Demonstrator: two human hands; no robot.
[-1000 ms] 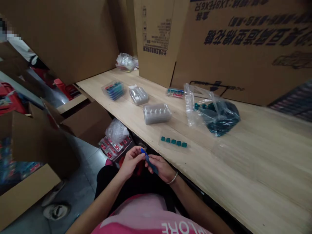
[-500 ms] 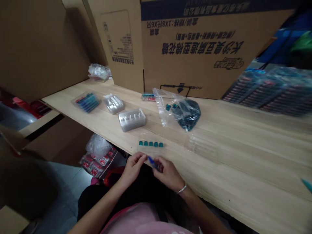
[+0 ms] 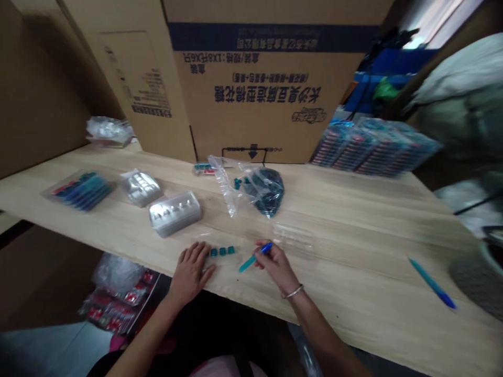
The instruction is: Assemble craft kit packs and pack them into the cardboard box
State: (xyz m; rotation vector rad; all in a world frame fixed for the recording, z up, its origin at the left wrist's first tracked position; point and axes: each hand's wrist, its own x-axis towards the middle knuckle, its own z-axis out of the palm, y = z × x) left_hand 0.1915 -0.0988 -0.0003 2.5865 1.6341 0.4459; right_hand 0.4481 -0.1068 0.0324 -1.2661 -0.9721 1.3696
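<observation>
My left hand point(image 3: 189, 273) lies with fingers stretched out on the table at the left end of a row of small teal pieces point(image 3: 222, 251), covering part of the row. These pieces seem to sit in a clear plastic tray whose edges barely show. To their right, my right hand point(image 3: 275, 266) pinches a slim teal pen-shaped stick point(image 3: 247, 263) with a blue end, its teal tip pointing down and left. Just behind that hand lies another clear plastic tray point(image 3: 294, 240). A plastic bag of teal pieces point(image 3: 269, 193) rests further back.
Stacked clear trays point(image 3: 175, 213) and a filled tray of blue and teal sticks point(image 3: 80, 189) are on the left. A large carton point(image 3: 251, 120) stands behind. Packed stacks point(image 3: 373, 146) sit back right. Another teal-and-blue stick point(image 3: 432, 283) lies on the right, near a grey basket point(image 3: 477, 277).
My hands have parted from near the table edge. The left has moved onto the teal row; the right has lifted over the table with the stick. My view has turned right.
</observation>
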